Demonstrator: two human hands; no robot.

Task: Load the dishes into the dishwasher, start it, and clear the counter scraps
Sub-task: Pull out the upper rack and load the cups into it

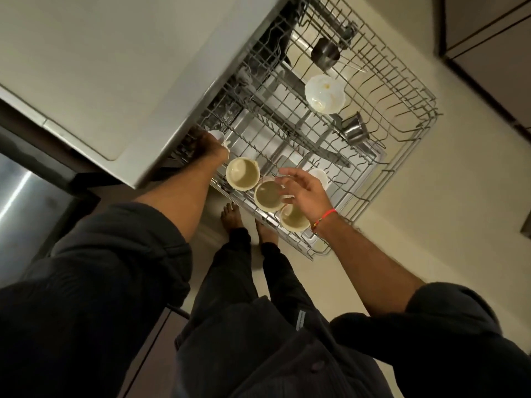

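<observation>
The dishwasher's wire rack (pixel 413 145) is pulled out below me. Three cream cups stand in a row along its near edge: one (pixel 242 174), a second (pixel 268 196) and a third (pixel 293 219). My left hand (pixel 208 146) reaches to the rack's back corner under the counter edge and grips a small white cup (pixel 217 137); its fingers are partly hidden. My right hand (pixel 304 191), with a red thread on the wrist, hovers over the second and third cups, fingers spread, holding nothing. Farther out, the rack carries a white bowl (pixel 324 93) and two steel cups (pixel 325 54) (pixel 356 130).
Another white cup (pixel 319 176) stands just beyond my right hand. The pale counter (pixel 86 67) overhangs the rack's left side. My bare feet (pixel 230 218) are on the cream floor beside the rack. Dark cabinets (pixel 488 38) close off the far right.
</observation>
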